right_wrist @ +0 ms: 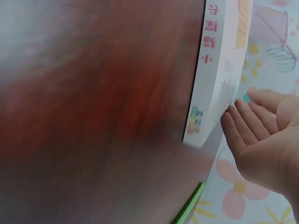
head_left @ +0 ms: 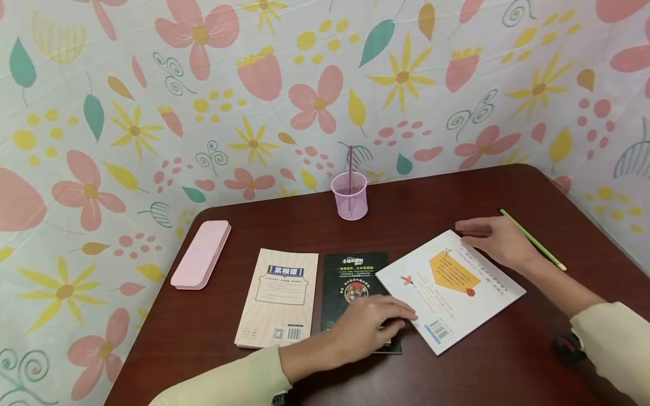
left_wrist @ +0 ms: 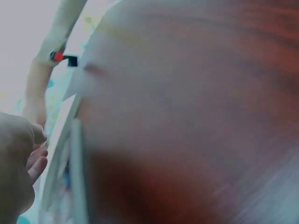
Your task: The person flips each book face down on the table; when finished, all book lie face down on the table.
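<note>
A white book [head_left: 447, 316] with an orange panel and a barcode lies tilted on the table. My left hand [head_left: 363, 330] reaches over the dark book [head_left: 352, 270], its fingertips right at the white book's lower left edge. At the white book's upper right edge is my right hand [head_left: 500, 239], fingers extended. In the right wrist view the right hand [right_wrist: 264, 128] has its fingers beside the book's spine end [right_wrist: 201, 93], with nothing between fingers and thumb. The left wrist view catches the left hand [left_wrist: 18, 163] next to the books' edges.
A cream book [head_left: 279, 293] lies left of the dark one. The pink case [head_left: 201, 254] is at the far left of the table [head_left: 284, 231]. A pink cup [head_left: 350, 200] holding a stick stands at the back. Beyond my right hand lies a green pencil [head_left: 533, 239].
</note>
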Action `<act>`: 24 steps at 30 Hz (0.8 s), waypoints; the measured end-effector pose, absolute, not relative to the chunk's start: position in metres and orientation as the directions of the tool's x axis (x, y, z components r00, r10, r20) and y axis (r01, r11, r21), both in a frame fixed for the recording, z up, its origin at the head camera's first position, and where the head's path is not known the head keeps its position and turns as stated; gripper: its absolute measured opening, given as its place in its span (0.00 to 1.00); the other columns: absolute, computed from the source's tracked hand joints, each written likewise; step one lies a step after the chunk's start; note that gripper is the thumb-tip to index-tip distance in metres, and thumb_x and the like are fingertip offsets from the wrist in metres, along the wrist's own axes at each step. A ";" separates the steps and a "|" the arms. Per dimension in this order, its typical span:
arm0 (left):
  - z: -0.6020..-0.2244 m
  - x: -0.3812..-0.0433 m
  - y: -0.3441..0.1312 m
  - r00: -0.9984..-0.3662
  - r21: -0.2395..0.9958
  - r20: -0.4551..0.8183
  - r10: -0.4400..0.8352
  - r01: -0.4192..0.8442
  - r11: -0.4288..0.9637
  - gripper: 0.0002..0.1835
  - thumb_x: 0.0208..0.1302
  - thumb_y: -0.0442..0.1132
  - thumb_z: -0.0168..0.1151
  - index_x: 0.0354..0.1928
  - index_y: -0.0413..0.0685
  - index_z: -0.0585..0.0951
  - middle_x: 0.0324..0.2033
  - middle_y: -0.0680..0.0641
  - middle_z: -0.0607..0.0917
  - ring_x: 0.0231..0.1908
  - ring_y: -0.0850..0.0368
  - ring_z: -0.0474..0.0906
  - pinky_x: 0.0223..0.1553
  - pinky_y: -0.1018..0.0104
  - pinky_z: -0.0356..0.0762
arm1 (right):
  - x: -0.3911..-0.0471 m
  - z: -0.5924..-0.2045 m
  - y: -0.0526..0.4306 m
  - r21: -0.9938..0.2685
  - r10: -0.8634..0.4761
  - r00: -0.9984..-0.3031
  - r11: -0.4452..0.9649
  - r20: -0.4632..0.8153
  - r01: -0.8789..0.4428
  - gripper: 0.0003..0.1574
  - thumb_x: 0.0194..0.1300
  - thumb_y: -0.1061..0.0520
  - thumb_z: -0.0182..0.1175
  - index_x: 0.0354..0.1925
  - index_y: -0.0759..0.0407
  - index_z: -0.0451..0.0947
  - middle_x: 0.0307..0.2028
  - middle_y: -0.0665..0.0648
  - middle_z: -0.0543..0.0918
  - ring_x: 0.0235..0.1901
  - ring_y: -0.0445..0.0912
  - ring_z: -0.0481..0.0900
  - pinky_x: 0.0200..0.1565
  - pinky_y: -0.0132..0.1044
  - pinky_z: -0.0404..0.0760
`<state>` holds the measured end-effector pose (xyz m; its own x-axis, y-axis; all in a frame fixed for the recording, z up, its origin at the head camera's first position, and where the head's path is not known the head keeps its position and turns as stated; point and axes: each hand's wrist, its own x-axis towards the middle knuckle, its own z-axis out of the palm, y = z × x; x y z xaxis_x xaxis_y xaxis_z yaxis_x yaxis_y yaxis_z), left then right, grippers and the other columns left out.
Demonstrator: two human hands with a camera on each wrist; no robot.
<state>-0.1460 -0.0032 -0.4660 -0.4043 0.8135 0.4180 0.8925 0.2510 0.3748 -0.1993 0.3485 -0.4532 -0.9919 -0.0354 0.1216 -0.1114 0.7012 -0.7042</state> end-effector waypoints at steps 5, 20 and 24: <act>-0.449 -0.168 -0.009 -0.481 0.418 0.403 0.778 0.854 0.311 0.14 0.72 0.33 0.70 0.56 0.50 0.88 0.53 0.55 0.90 0.56 0.69 0.83 0.56 0.79 0.77 | -0.187 -0.451 0.360 -0.682 -0.100 -0.993 0.722 0.064 -0.117 0.36 0.72 0.55 0.71 0.70 0.71 0.74 0.64 0.75 0.79 0.63 0.70 0.78 0.43 0.14 0.74; -0.457 -0.225 -0.027 -0.649 0.667 0.097 0.755 0.605 0.434 0.29 0.73 0.40 0.70 0.74 0.49 0.77 0.66 0.48 0.83 0.60 0.59 0.83 0.56 0.74 0.79 | -0.131 -0.452 0.393 -0.706 -0.253 -0.967 0.681 0.023 -0.195 0.45 0.65 0.58 0.76 0.74 0.69 0.71 0.68 0.72 0.76 0.59 0.12 0.63 0.48 0.16 0.75; -0.459 -0.229 -0.025 -0.639 0.638 0.105 0.762 0.631 0.441 0.28 0.73 0.41 0.70 0.74 0.51 0.78 0.63 0.48 0.85 0.59 0.62 0.83 0.55 0.75 0.79 | -0.119 -0.458 0.397 -0.708 -0.257 -0.965 0.674 0.045 -0.212 0.46 0.61 0.62 0.77 0.73 0.69 0.71 0.68 0.61 0.80 0.59 0.14 0.66 0.46 0.19 0.79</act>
